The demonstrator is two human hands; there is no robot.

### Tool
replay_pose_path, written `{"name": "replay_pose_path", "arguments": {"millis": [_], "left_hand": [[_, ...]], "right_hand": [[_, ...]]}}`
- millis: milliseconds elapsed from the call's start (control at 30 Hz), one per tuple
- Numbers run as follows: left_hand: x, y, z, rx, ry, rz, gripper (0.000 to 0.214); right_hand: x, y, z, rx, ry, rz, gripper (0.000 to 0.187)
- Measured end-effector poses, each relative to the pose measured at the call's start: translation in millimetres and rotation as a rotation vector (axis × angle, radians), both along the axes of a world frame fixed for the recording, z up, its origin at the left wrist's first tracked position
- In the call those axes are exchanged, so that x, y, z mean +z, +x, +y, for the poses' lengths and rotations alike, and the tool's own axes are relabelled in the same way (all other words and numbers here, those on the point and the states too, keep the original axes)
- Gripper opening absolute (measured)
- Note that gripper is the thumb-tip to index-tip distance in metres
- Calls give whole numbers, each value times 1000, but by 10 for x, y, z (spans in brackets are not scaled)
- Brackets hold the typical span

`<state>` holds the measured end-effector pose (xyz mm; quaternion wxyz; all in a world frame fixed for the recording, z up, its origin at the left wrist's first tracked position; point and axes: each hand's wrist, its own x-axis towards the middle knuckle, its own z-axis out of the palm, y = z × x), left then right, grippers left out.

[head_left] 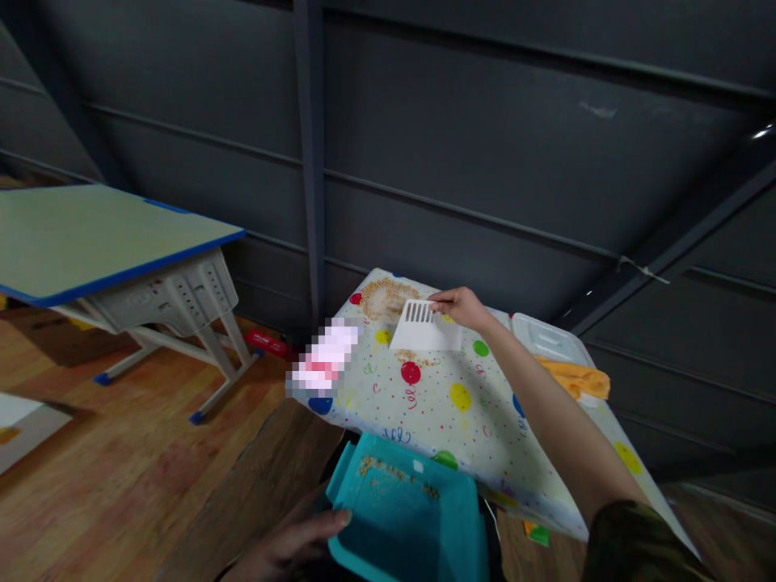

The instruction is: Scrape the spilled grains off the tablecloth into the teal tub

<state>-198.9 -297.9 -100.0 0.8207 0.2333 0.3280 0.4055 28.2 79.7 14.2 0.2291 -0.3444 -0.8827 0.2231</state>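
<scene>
Dark wall panels [497, 162] sit behind a balloon-print tablecloth [436, 420]. Right hand [459, 306] has the white slotted scraper [424, 335] pinched by its far edge, just right of some beige grains [368, 303]; left hand's [309, 531] clamped on the teal bin [394, 533], left rim, near side.

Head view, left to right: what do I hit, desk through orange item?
Blue-edged desk → red box → pixelated item → heap of tan pellets → white slotted scoop → right hand → orange item.
</scene>
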Motion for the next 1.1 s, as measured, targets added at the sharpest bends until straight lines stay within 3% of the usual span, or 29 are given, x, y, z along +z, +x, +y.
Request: {"name": "replay_pose_path", "arguments": {"millis": [200, 433, 633, 933, 1100], "left_hand": [[9, 15, -6, -46, 63, 100, 35], [60, 4, -15, 4, 54, 145, 24], [5, 64, -12, -24, 34, 125, 34], [2, 38, -48, 62, 39, 119, 18], [-29, 32, -75, 57, 95, 105, 25]], "right_hand": [[3, -29, -22, -1, -28, 0, 28], [32, -12, -71, 60, -84, 21, 28], [107, 57, -50, 5, -137, 111, 28], [20, -90, -122, 46, -160, 44, 24], [20, -63, -159, 63, -176, 20, 25]]}}
